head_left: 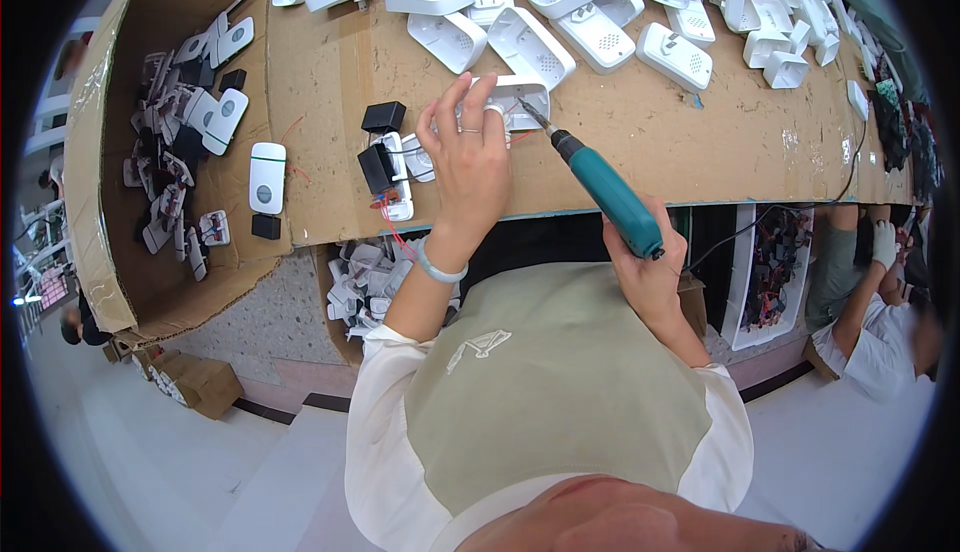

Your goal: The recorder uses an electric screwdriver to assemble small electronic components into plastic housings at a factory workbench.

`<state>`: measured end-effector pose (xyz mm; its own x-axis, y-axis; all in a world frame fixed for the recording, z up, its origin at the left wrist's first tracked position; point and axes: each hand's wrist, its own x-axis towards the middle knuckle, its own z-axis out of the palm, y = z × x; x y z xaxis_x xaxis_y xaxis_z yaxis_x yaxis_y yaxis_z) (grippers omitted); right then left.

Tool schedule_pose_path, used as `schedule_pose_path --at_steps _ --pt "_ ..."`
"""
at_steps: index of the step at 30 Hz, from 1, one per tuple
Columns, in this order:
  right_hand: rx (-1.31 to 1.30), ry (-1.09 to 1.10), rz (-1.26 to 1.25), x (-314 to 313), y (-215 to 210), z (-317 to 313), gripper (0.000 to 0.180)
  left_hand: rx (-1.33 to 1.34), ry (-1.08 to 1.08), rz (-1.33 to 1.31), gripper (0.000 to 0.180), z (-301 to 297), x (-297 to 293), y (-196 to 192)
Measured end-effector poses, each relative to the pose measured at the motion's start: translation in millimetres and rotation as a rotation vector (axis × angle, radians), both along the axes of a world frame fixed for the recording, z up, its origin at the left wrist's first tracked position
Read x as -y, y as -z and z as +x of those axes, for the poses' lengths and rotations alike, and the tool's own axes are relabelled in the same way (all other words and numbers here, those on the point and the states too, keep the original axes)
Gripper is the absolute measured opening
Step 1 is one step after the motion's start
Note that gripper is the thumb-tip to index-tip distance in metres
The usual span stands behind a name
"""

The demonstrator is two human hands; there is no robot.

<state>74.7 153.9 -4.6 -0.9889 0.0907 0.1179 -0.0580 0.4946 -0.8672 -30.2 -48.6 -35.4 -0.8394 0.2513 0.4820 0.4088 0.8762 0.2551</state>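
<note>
My right hand [645, 262] is wrapped round a teal electric screwdriver [612, 192]. The driver slants up and left, its bit over the inside of a white plastic housing [537, 98]. My left hand [472, 147] grips the left side of that housing, fingers bent over it and wearing rings. Thin red wires show beside the fingers. Just left of this hand lie white shell parts [400, 197] with red wires and a black block [377, 168]. Another black block [383, 117] sits above them. Whether the bit touches a screw I cannot tell.
Many white housings [600, 37], some with plug prongs, cover the table's far side. A cardboard box [110, 202] of white and black parts stands left, with a white unit [267, 178] near it. Below the table is a parts bin [365, 282]. A co-worker's gloved hand [884, 244] shows right.
</note>
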Motion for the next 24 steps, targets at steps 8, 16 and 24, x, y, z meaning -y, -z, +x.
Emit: schedule_pose_path --at_steps 8,16,24 --pt "0.058 -0.003 0.034 -3.6 0.3 2.3 0.035 -0.008 -0.004 -0.017 0.005 0.3 0.0 2.4" --pt "-0.053 0.013 -0.026 -4.8 -0.6 5.1 0.034 -0.020 -0.010 -0.035 0.006 0.0 -0.4 2.0" --pt "-0.091 0.090 -0.077 -8.4 -11.3 11.6 0.028 -0.034 -0.017 -0.056 0.006 0.5 -1.7 1.5"
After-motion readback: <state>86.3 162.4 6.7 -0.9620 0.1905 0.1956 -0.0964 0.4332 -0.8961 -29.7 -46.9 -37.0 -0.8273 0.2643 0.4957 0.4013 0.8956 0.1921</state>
